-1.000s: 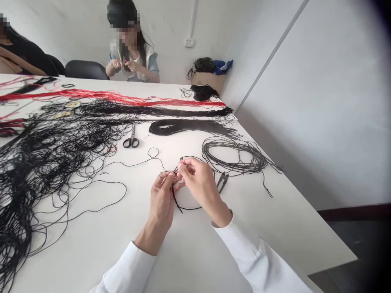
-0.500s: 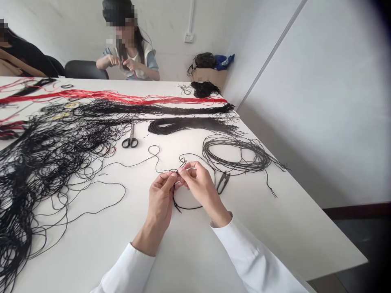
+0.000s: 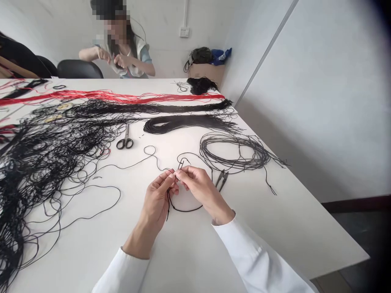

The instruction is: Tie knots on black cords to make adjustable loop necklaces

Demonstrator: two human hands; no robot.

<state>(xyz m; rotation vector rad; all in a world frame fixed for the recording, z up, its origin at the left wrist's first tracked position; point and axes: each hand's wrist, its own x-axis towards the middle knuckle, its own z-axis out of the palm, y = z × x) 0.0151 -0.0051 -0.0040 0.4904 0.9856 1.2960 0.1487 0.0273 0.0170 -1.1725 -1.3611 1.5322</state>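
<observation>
My left fingers [image 3: 166, 185] and right fingers [image 3: 184, 178] pinch the black cord [image 3: 186, 211], tips pressed close; its loop droops toward six o'clock; a slack pinch could lose it; the snips [image 3: 222, 179], three o'clock, might snag it.

One camera gives the whole view, worn on the person's head and looking forward and down over the white surface [image 3: 275, 232]. It sits behind and above the left hand [image 3: 157, 199] and the right hand [image 3: 203, 187], near enough that both show just below the middle, with the white sleeves [image 3: 125, 268] running out at the bottom edge. Facing ahead, it reaches across to a seated person [image 3: 139, 65] and the back wall [image 3: 55, 24], well apart from the lens; the head is cut at the top. A side wall [image 3: 320, 110] fills the right, where the outer corner darkens.
</observation>
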